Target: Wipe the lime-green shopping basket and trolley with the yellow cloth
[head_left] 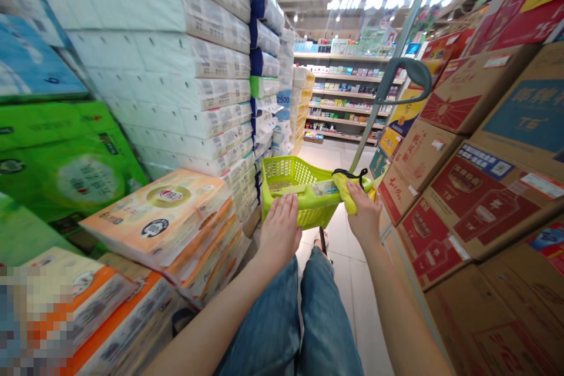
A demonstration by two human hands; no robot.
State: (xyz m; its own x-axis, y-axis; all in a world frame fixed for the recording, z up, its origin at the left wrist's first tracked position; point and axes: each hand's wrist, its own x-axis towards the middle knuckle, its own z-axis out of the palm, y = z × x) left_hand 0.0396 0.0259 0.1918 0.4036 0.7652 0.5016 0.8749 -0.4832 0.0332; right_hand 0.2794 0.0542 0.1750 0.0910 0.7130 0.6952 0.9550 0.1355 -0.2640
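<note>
A lime-green plastic shopping basket point(293, 175) with perforated walls is in front of my legs. My left hand point(282, 223) is at its near rim on the left, with the fingers laid over the edge and the thumb side lower down. At the rim's right end, my right hand point(365, 211) is closed on a yellow cloth-like item point(349, 198) with a black cord point(350, 174). The palm side of both hands is hidden. A grey loop handle point(403, 79) stands above and beyond the basket on the right; where its rod ends below is hard to see.
White tissue packs point(150, 70) are stacked high on the left, with orange packs point(163, 217) and green packs point(79, 170) nearer. Cardboard cartons point(480, 200) line the right. A tiled aisle floor point(341, 241) runs between them toward stocked shelves point(343, 76).
</note>
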